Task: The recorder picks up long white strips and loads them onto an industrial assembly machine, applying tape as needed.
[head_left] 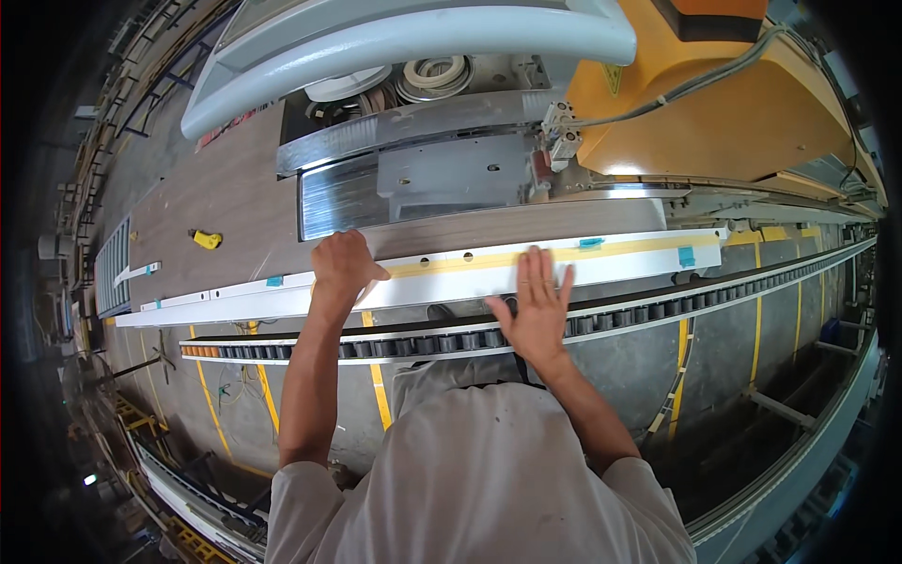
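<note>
A long white rail (620,268) with round holes lies along the near edge of a brown work table. Along its top runs a strip of yellow masking tape (489,261). My right hand (538,315) rests flat on the rail and the tape, fingers stretched and thumb apart. My left hand (343,270) is closed at the rail's far edge, by the left part of the tape, its thumb pointing right. Whatever its curled fingers hold, if anything, is hidden. Bits of teal tape (591,243) stick to the rail.
Between me and the table runs a roller track (423,348) with dark rollers. A yellow tape measure (205,239) lies on the brown table (211,183). Beyond stand an orange machine housing (714,113), a metal plate (451,174) and a pale curved guard bar (404,52).
</note>
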`<state>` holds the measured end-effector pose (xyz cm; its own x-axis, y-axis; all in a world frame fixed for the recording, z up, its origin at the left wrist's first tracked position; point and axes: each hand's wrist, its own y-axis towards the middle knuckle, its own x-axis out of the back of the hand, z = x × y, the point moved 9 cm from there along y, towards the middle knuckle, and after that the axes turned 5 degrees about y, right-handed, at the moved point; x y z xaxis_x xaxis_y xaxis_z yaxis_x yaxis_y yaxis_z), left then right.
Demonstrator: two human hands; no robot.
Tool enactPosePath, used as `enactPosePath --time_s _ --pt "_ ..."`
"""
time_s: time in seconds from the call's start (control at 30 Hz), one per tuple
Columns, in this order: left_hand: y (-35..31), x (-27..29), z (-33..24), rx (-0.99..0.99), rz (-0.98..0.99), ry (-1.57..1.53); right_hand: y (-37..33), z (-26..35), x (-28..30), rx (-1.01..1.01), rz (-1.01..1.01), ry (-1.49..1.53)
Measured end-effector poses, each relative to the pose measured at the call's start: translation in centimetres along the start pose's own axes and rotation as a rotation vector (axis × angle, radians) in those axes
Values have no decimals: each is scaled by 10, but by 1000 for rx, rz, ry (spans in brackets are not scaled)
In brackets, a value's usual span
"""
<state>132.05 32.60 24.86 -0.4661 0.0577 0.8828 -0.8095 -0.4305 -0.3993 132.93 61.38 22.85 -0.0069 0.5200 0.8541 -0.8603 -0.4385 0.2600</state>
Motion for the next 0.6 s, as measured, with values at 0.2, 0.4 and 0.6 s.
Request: enactPosePath --time_s 0.2,0.4,0.6 --pt "-1 -1 4 -18 -46 -57 13 55 -37 152 77 152" --pt "-2 -1 -1 -5 -54 -45 23 76 -54 255 131 190" --pt "-4 -1 0 8 -46 -58 49 84 -60 289 257 291"
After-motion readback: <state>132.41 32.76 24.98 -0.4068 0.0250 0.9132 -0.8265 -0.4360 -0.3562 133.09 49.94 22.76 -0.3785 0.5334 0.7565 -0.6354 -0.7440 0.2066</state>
